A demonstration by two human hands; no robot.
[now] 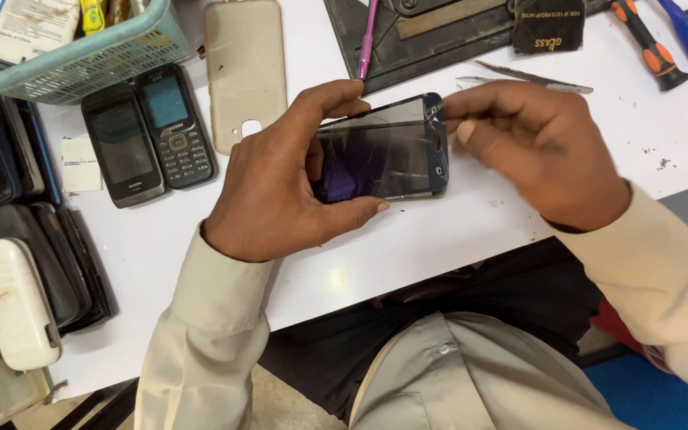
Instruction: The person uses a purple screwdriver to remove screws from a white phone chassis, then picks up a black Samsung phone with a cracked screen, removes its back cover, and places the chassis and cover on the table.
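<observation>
Left hand (276,187) grips cracked phone (384,151); right hand (539,151) blurred, perhaps touching; keypad phones (149,131) beside.

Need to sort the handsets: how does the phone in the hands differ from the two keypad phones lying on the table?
The smartphone is a keyless slab with cracked glass, held sideways above the table by the left hand, with the right hand at its end. The keypad phones have small screens, look uncracked and lie untouched, side by side. All are dark.

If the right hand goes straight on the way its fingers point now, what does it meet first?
Probably the cracked smartphone: the right hand points leftward at its near end, which the left hand holds. They seem almost touching; blur hides contact.
</observation>
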